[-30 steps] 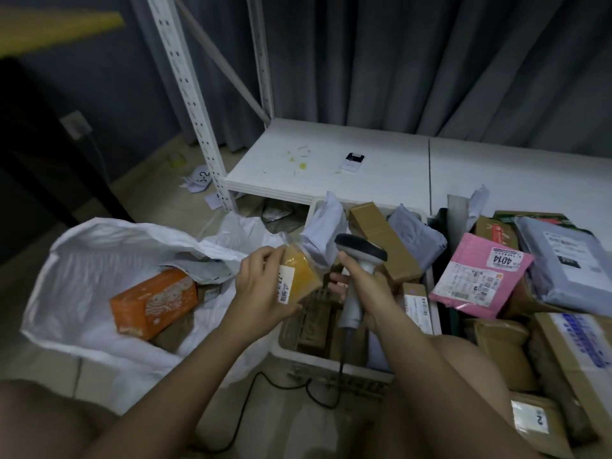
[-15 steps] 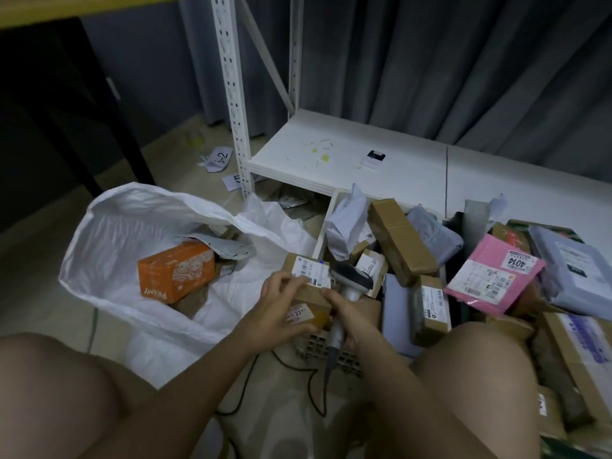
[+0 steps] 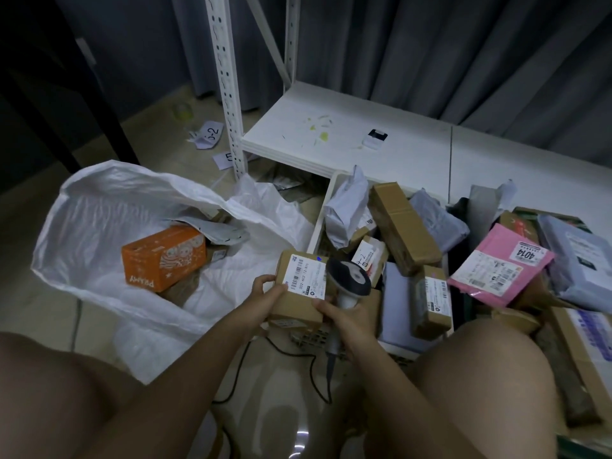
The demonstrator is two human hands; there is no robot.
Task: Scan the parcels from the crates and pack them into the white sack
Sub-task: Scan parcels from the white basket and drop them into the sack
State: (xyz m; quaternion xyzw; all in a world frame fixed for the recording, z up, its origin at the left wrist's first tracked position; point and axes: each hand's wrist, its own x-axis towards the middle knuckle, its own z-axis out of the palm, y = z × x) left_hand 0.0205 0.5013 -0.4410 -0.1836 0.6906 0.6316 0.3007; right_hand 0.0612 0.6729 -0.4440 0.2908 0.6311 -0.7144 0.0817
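The crate (image 3: 319, 226) is the landmark. Left of it lies the sack (image 3: 99, 200), with a Pramy box (image 3: 162, 256) inside. Behind the crate stands the shelf board (image 3: 414, 150). At its near left corner a labelled carton (image 3: 299, 289) sits between 2 hands, left hand (image 3: 265, 289) and right hand (image 3: 347, 313). The 4014 mailer (image 3: 500, 266) lies right of the crate.

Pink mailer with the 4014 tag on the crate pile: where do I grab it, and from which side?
Probably pinch the pink mailer by its near-left corner, coming from the open side facing the person. It lies flat and tilted on the pile; its far right edge looks tucked against the grey bag, while that near corner overhangs free.
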